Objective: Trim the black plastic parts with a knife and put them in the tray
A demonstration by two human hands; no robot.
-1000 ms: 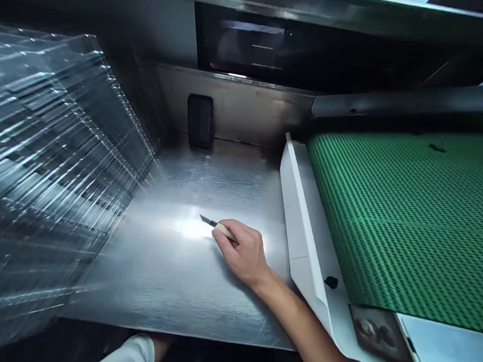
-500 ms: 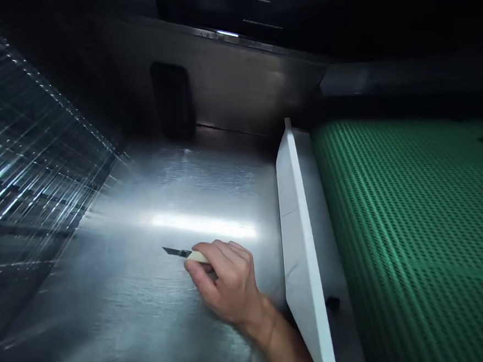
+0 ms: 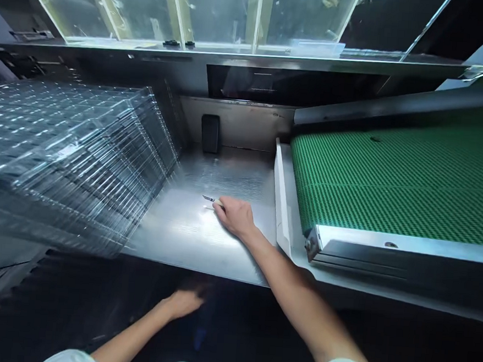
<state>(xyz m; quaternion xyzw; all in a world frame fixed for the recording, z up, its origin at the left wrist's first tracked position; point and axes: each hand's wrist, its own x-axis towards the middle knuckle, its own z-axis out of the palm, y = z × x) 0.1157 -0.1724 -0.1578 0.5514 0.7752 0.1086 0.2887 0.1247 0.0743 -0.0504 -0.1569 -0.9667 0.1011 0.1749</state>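
Note:
My right hand (image 3: 236,216) rests on the steel worktop (image 3: 188,232), its fingers closed on a small knife (image 3: 212,200) with a pale handle and a dark blade pointing left. My left hand (image 3: 182,302) hangs below the worktop's front edge in the dark. It is blurred and its fingers do not show clearly. Nothing is visible in it.
A tall leaning stack of clear plastic trays (image 3: 73,158) fills the left side. A green mesh conveyor belt (image 3: 394,175) runs on the right behind a white side guard (image 3: 281,206). A black block (image 3: 210,133) stands at the back wall. Glass panels are overhead.
The view has pulled back and up, so more of the machine shows. My right hand still holds the knife on the worktop. My left hand has come into view below the edge.

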